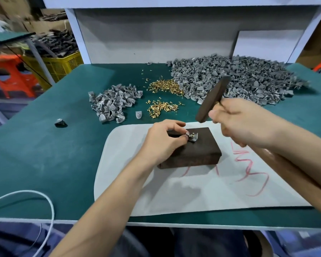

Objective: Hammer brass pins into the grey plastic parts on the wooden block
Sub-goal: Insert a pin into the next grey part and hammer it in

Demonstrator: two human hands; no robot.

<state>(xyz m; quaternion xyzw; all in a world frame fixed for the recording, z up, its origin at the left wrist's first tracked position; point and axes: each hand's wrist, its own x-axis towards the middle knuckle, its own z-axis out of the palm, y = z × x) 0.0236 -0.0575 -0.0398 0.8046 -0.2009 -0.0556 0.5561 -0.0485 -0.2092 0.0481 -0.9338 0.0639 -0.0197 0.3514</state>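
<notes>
Pinched grey plastic part (193, 139) on wooden block (202, 153) with left hand (161, 141); gripped raised hammer (211, 101) with right hand (245, 123), over green surface (44, 145)

Hammer head (212, 101) motion-blurred, handle (221, 104) mostly hidden in R hand (245, 125) grip; brass pin (192, 134) too small.

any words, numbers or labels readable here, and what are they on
Red handwritten strokes on the white sheet: loose scrawl, partly hidden under the wooden block; cannot be read with any certainty.
No other word, label, brand or number shows in this view.
</notes>
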